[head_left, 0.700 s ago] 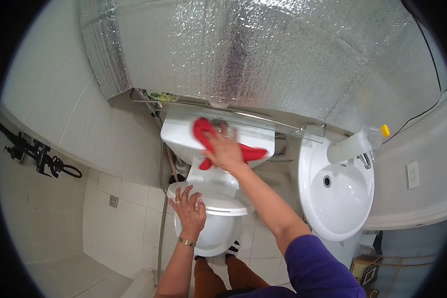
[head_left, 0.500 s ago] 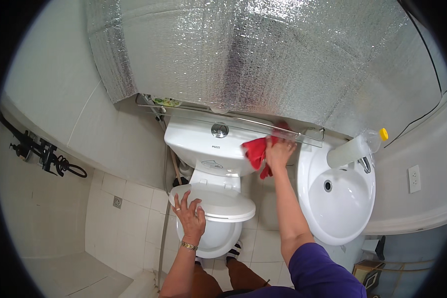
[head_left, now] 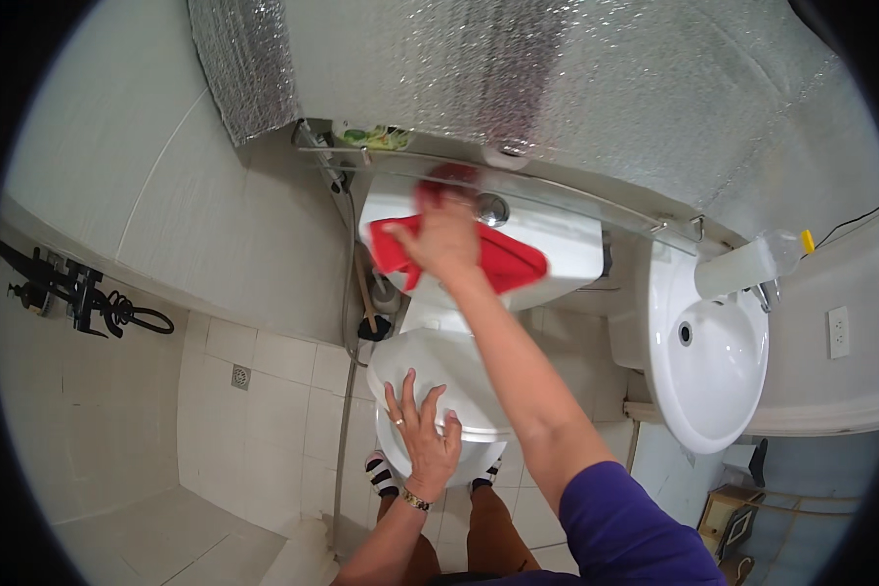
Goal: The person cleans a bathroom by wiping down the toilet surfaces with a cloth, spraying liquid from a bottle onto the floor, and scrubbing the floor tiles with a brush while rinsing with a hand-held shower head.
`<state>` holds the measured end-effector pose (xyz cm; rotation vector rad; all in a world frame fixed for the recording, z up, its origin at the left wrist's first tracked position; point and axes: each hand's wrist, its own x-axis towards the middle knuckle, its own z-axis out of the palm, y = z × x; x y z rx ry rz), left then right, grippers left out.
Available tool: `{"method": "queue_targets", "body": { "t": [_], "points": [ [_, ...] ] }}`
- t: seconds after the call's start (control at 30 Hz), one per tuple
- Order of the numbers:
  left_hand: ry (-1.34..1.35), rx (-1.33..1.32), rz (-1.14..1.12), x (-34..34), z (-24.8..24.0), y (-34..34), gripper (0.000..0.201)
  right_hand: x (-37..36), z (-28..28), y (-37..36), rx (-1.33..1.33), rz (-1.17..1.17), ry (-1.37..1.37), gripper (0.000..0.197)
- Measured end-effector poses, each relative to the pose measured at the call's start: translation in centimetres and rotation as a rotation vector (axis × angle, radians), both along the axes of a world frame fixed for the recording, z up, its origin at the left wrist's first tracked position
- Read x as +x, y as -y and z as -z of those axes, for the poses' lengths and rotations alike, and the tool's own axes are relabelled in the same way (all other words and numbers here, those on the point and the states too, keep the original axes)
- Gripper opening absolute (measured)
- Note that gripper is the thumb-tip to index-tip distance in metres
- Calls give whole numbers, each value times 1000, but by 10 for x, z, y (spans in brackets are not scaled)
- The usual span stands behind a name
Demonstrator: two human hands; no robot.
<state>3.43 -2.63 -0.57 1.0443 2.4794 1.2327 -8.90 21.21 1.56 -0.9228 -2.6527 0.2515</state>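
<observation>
A red cloth (head_left: 513, 262) lies under my right hand (head_left: 447, 239), spread across the left part of the white toilet tank (head_left: 576, 244). That hand is blurred by motion, its fingers partly smeared over the cloth. Beside it on the tank top is a round chrome flush button (head_left: 493, 209). Lower down, my left hand (head_left: 425, 435) is over the closed toilet lid (head_left: 439, 376), fingers spread and holding nothing. A ring and a wrist band show on that arm.
A glass shelf (head_left: 557, 200) with a metal rail crosses above the tank. To the right stands a white sink (head_left: 718, 381) with a yellow-capped plastic bottle (head_left: 742, 269) on it. A brush handle (head_left: 366, 293) and hose (head_left: 350, 264) stand left of the toilet. Silver foil sheet (head_left: 439, 78) hangs behind.
My right hand has swept the red cloth from the tank's right end to its left part. My left hand stays over the lid. The whole view has shifted.
</observation>
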Motion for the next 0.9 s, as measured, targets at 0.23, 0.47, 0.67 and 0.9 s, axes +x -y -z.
{"method": "queue_targets", "body": {
  "t": [0.23, 0.47, 0.67, 0.9],
  "points": [
    [353, 303, -507, 7, 53, 45, 79, -16, 39, 37, 820, -672, 191, 45],
    [1201, 793, -768, 21, 112, 88, 62, 144, 74, -60, 1170, -765, 438, 52],
    [1060, 609, -783, 21, 125, 98, 59, -3, 259, 21, 1347, -777, 466, 49],
    [1082, 552, -780, 28, 149, 105, 62, 50, 415, -16, -55, -842, 245, 44]
  ]
}}
